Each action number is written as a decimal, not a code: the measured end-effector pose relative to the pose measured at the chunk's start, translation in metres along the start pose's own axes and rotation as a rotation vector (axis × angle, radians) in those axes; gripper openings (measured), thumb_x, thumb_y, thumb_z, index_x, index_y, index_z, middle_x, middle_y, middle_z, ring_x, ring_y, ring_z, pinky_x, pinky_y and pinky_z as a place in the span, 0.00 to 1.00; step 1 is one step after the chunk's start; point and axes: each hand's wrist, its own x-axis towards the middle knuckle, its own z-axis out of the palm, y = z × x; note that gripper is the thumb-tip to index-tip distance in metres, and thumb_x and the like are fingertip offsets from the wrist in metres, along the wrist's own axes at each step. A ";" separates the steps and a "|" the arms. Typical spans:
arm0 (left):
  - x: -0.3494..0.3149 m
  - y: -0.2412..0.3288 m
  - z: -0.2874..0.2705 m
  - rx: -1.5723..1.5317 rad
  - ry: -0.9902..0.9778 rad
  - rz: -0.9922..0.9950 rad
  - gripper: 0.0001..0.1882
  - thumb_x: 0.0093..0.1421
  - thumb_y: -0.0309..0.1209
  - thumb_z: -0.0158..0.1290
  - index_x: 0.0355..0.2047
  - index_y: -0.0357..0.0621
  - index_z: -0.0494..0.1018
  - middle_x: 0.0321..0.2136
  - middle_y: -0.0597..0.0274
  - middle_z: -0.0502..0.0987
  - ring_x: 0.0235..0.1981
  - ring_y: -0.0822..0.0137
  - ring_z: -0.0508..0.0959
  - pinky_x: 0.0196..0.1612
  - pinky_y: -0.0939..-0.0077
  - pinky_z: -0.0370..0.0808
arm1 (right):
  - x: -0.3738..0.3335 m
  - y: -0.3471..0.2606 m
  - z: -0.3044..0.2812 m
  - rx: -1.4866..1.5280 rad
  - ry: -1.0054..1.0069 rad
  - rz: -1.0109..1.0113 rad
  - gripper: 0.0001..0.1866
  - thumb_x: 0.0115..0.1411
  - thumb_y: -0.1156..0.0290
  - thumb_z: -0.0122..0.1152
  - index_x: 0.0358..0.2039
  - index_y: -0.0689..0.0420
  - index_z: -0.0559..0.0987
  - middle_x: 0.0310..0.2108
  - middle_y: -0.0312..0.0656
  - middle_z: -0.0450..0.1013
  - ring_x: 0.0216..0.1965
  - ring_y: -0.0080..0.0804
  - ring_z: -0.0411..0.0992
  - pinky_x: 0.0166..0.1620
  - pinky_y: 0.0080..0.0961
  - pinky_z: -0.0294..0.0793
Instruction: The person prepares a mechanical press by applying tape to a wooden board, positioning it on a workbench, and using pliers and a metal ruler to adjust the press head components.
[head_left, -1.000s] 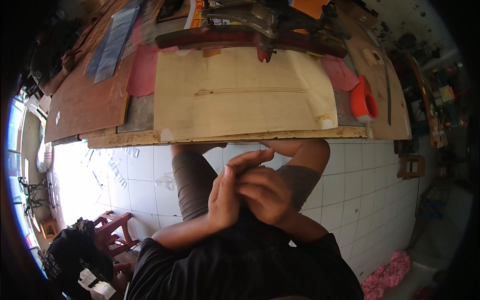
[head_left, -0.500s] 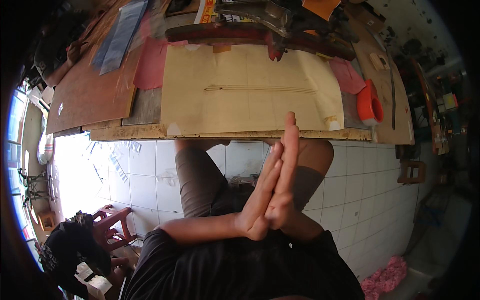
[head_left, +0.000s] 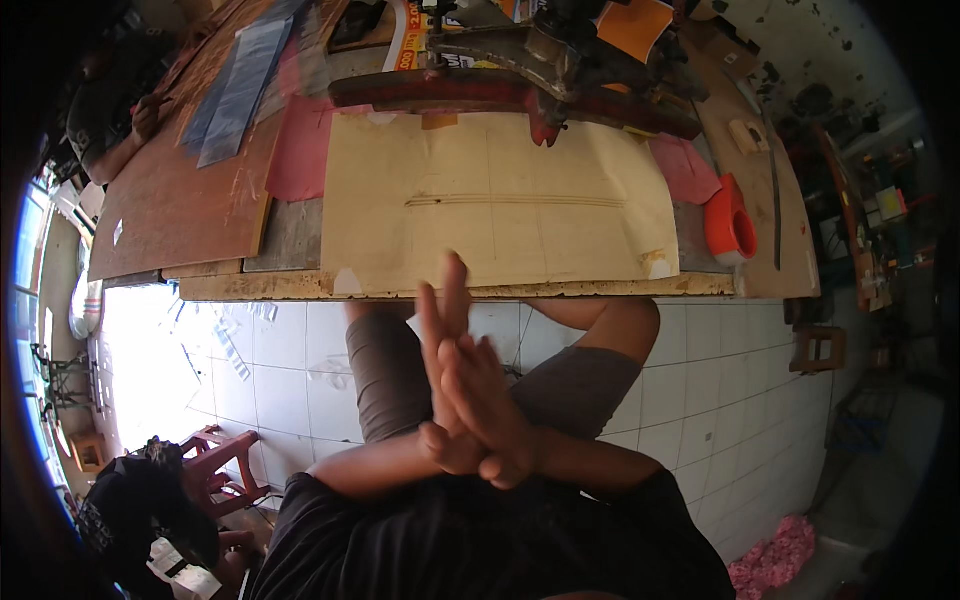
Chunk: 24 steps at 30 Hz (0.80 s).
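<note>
Left hand (head_left: pixel 447 425) and right hand (head_left: pixel 487 400) lie against each other, fingers extended and partly blurred, neither visibly holding anything. Compared with half a second ago, the fingertips have swung leftward. The creased, pale-yellow rectangular sheet (head_left: pixel 500 225) remains at the table's worn wooden front edge (head_left: pixel 560 291), before the long dark-red metal bar (head_left: pixel 430 92); judged undisturbed, handling not in evidence.

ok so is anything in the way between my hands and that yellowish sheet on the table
Nothing visible stands between your left hand or right hand and the yellowish sheet. The dark red bar is at its far edge, on the side away from you.
</note>
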 end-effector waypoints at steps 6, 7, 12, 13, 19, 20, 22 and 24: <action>0.091 0.069 -0.048 0.582 -1.189 -0.417 0.65 0.64 0.75 0.43 0.79 0.31 0.37 0.78 0.27 0.40 0.80 0.35 0.44 0.78 0.38 0.44 | 0.037 0.019 -0.101 -0.690 0.445 0.207 0.47 0.76 0.36 0.23 0.73 0.65 0.65 0.77 0.56 0.56 0.80 0.61 0.44 0.77 0.60 0.38; 0.121 0.077 -0.052 0.635 -1.235 -0.400 0.64 0.64 0.75 0.43 0.79 0.30 0.41 0.78 0.29 0.46 0.80 0.36 0.49 0.77 0.37 0.48 | 0.031 0.017 -0.121 -0.691 0.468 0.177 0.43 0.78 0.38 0.28 0.70 0.65 0.68 0.72 0.56 0.63 0.78 0.58 0.51 0.77 0.57 0.45; 0.226 0.119 -0.062 1.278 -0.747 -0.041 0.41 0.64 0.60 0.56 0.64 0.39 0.75 0.64 0.41 0.74 0.64 0.42 0.74 0.64 0.48 0.69 | 0.006 0.030 -0.185 -1.011 0.517 0.424 0.29 0.77 0.52 0.52 0.68 0.59 0.73 0.64 0.52 0.71 0.69 0.54 0.66 0.70 0.52 0.63; 0.237 0.121 -0.070 1.422 -0.721 -0.070 0.33 0.65 0.50 0.60 0.63 0.40 0.76 0.61 0.45 0.76 0.60 0.44 0.76 0.61 0.52 0.73 | 0.008 0.039 -0.193 -1.060 0.521 0.475 0.28 0.76 0.54 0.56 0.68 0.59 0.73 0.63 0.53 0.72 0.68 0.54 0.67 0.69 0.51 0.64; 0.274 0.085 -0.093 1.804 -0.457 -0.154 0.28 0.70 0.42 0.59 0.66 0.43 0.72 0.50 0.48 0.81 0.45 0.51 0.84 0.49 0.58 0.79 | 0.013 0.070 -0.231 -0.956 0.469 0.721 0.29 0.74 0.58 0.60 0.68 0.61 0.72 0.55 0.55 0.77 0.57 0.49 0.76 0.62 0.42 0.72; 0.278 0.085 -0.088 1.747 -0.432 -0.277 0.28 0.70 0.41 0.59 0.66 0.43 0.72 0.49 0.50 0.82 0.41 0.51 0.85 0.47 0.59 0.80 | 0.014 0.072 -0.236 -0.893 0.464 0.780 0.28 0.74 0.60 0.61 0.68 0.61 0.73 0.52 0.53 0.78 0.54 0.46 0.78 0.59 0.39 0.74; 0.281 0.083 -0.093 1.619 -0.410 -0.375 0.26 0.70 0.36 0.59 0.66 0.43 0.72 0.42 0.54 0.83 0.31 0.61 0.85 0.37 0.66 0.80 | 0.012 0.072 -0.244 -0.777 0.465 0.810 0.26 0.74 0.65 0.62 0.68 0.62 0.73 0.45 0.48 0.80 0.47 0.37 0.80 0.52 0.33 0.76; 0.285 0.086 -0.096 1.442 -0.387 -0.451 0.26 0.69 0.34 0.58 0.67 0.43 0.72 0.39 0.57 0.83 0.30 0.67 0.84 0.34 0.72 0.79 | 0.008 0.076 -0.249 -0.664 0.476 0.755 0.25 0.72 0.70 0.63 0.67 0.62 0.74 0.38 0.41 0.81 0.39 0.27 0.79 0.46 0.26 0.76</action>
